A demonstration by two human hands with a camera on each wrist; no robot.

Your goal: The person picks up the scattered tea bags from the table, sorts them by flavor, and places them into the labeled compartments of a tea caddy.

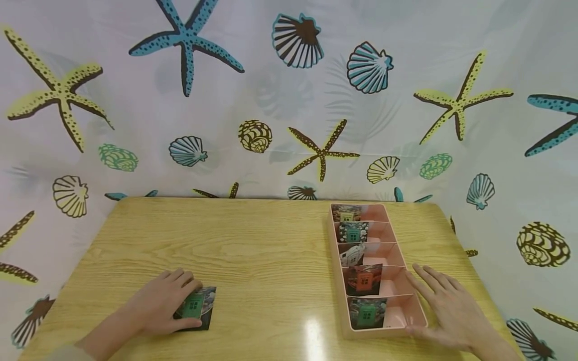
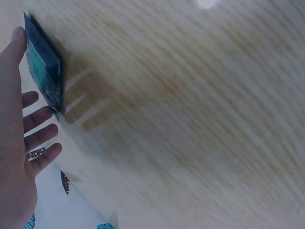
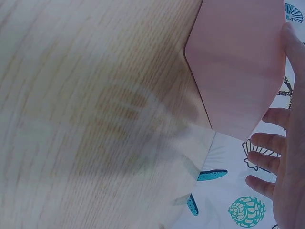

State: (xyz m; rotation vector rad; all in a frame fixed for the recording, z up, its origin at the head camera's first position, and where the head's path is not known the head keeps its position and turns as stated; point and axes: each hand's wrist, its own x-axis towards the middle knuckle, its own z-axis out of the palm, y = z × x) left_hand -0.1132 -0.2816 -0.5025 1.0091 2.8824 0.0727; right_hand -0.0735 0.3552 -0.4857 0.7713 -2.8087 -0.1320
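In the head view my left hand (image 1: 164,303) is over a dark, square, flat packet (image 1: 206,306) with a green label, at the left of the table. Its thumb lies along the packet's near edge and the fingers are at the far side, so the packet sits between them; the left wrist view shows the thumb at one corner of this packet (image 2: 45,71). On the right stands a pink box (image 1: 363,333) with several compartments in a row. My right hand (image 1: 451,308) is spread beside it, thumb tip at the near right corner, index fingertip close to the right rim.
Each compartment holds a packet at its left side: green-labelled (image 1: 368,313) nearest, then red (image 1: 363,281), whitish (image 1: 352,254), teal (image 1: 353,232) and yellow (image 1: 346,214). The wooden table (image 1: 253,250) ends at a cloth (image 1: 226,135) printed with shells and starfish.
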